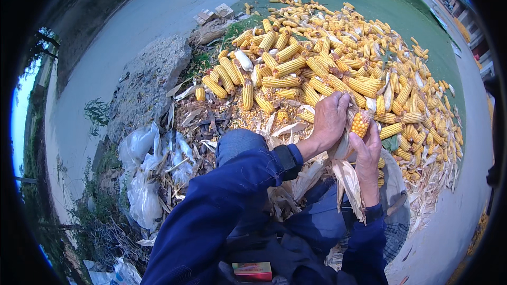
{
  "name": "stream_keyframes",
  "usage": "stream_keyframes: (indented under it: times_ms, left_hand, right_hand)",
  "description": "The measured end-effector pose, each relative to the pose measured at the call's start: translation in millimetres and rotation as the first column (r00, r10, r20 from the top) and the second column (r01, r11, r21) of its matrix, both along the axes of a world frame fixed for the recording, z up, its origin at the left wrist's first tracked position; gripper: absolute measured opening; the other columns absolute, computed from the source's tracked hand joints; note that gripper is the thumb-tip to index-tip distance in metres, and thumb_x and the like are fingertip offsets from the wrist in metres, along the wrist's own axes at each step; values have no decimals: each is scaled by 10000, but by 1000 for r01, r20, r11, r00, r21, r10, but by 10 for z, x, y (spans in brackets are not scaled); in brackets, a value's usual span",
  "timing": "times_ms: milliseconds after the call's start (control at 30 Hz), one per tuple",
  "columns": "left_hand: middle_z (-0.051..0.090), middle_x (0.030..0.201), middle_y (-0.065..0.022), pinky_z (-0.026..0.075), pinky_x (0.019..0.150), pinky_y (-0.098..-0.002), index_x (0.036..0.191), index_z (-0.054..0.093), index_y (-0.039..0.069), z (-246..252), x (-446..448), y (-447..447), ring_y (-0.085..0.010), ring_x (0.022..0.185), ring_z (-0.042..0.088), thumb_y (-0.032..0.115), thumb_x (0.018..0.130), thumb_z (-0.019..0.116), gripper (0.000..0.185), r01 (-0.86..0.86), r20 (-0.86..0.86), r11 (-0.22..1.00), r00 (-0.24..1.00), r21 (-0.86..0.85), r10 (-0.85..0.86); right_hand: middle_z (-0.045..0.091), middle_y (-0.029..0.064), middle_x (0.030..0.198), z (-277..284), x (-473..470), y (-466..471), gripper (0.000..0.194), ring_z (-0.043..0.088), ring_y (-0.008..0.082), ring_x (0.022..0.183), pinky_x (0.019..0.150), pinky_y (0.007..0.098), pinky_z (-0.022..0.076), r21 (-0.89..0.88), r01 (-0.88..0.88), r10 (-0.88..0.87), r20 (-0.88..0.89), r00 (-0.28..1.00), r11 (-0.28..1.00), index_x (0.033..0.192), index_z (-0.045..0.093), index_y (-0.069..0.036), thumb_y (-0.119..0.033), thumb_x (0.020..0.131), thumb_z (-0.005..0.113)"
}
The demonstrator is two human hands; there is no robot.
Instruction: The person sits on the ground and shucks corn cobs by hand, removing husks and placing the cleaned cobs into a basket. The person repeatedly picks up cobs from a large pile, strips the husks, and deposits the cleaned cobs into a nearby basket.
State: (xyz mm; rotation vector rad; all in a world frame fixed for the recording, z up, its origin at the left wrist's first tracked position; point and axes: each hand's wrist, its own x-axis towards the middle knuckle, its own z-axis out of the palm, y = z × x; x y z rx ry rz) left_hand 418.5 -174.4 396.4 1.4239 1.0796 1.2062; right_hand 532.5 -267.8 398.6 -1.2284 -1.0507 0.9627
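Between my hands is a short yellow corn ear [360, 125], its kernels showing at the near end. My right hand [368, 152] holds it from the right, with the thumb below the kernels. Just to the left, my left hand [331, 118] is closed around dry corn husk [350, 115] close beside the ear. Long pale husk strips [348, 180] hang below, over my right wrist. A large heap of husked corn ears [336, 47] spreads out beyond both hands. My left fingers are partly hidden behind the hand.
Crumpled clear plastic bags [144, 190] lie at the left, near a rough concrete slab [148, 75]. Loose kernels [241, 120] and husk scraps cover the ground before my knee. A round container [390, 178] stands by my right forearm. A small red box [252, 271] rests at my lap.
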Motion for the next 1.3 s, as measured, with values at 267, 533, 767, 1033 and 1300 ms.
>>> stream_keyframes:
  times_ms: [267, 533, 767, 1033, 1300]
  left_hand:
    - [620, 719, -249, 464, 654, -510, 832, 608, -14, 14, 92, 22, -447, 704, 624, 247, 1017, 543, 325, -68, 77, 996, 995, 52, 64]
    - [592, 714, -252, 452, 614, -483, 851, 578, -33, -76, 266, -214, -438, 692, 606, 243, 1012, 551, 321, 68, 27, 995, 997, 79, -71]
    - [587, 697, -182, 463, 642, -445, 841, 586, -28, 161, 185, -214, -317, 654, 604, 242, 1020, 533, 328, 309, 245, 950, 919, 43, -310]
    - [506, 756, 75, 360, 579, -251, 873, 622, 53, 264, -649, -86, -53, 663, 431, 455, 1017, 583, 429, 944, 197, 327, 312, 45, -929]
    - [686, 894, -62, 535, 769, -311, 1127, 650, -21, 416, -975, -55, -177, 890, 676, 362, 1009, 621, 401, 705, 104, 681, 706, -199, -700]
  right_hand:
    - [569, 91, 1272, -115, 45, 88, 489, 539, 148, 1150, 1021, 315, 415, 14, 38, -38, -52, 998, 999, 1365, 482, 42, -173, 954, 636]
    - [590, 99, 1343, -313, 116, 207, 539, 576, 218, 1223, 1047, 362, 466, -141, 148, -202, -569, 797, 979, 1356, 532, -19, -413, 999, 623]
    - [604, 101, 1360, -603, 441, 252, 584, 591, 242, 1230, 1049, 418, 477, -209, 83, -207, -693, 690, 974, 1399, 531, -82, -535, 1053, 407]
    - [646, 125, 1012, -368, 704, 62, 600, 654, 282, 955, 883, 453, 552, -322, 273, -422, -677, 603, 906, 1147, 556, -23, -601, 1006, 473]
    - [688, 178, 824, -202, 312, 192, 436, 695, 296, 731, 698, 426, 590, -36, 392, -343, -559, 754, 919, 1002, 560, -66, -495, 972, 633]
